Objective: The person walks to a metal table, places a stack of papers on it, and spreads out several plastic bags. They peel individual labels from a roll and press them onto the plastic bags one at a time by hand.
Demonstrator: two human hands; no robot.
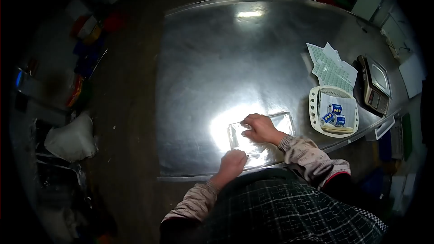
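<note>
A clear, shiny plastic bag or film (282, 124) lies flat on the metal table (199, 68) near its front edge. My right hand (260, 128) rests on the upper middle of the plastic with its fingers curled. At the lower left corner of the plastic is my left hand (233, 163), its fingers pressed together at the plastic's edge. Glare and the fingers themselves hide what either hand may be pinching.
A white basket (312, 113) holding blue-and-white rolls (335, 108) and papers stands at the right. Green-printed sheets (334, 70) lie behind it, and a weighing scale (377, 86) stands further right. A white sack (72, 138) is left of the table.
</note>
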